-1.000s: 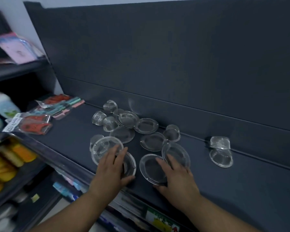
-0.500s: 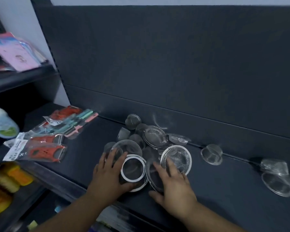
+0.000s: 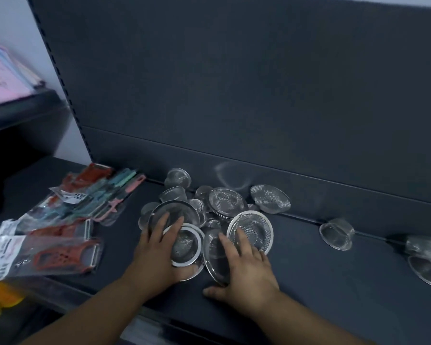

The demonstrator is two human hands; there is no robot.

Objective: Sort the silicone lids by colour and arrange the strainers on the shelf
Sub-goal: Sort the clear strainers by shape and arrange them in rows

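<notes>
The left hand [image 3: 159, 250] is laid flat, fingers straight and spread, across the white-rimmed strainer [image 3: 186, 245] and a larger strainer [image 3: 182, 207] just behind it. Its thumb is seen along the white-rimmed strainer's near edge, and nothing is plainly clasped. The right hand [image 3: 246, 272] is likewise held open. Its fingers are pressed on a tilted strainer [image 3: 213, 257] touching the white-rimmed strainer's right side and on a bright-rimmed strainer [image 3: 253, 230] just beyond, with the thumb rested on the shelf [image 3: 321, 282]. Both forearms are extended low over the shelf's near edge, palms down.

The step in hand is judged to be the gathering of the strainers into one group. It would be done well if loose pieces were swept together with flat palms and nested by size, and if the tilted one were laid level so that it cannot roll.

Behind the white-rimmed strainer a heap of mesh strainers [image 3: 225, 201] is piled. Well to its right a lone small strainer [image 3: 336, 234] and, farther off, a pair [image 3: 428, 262] are set apart. To its left packaged peelers [image 3: 60, 252] are seen. No silicone lids can be made out.
</notes>
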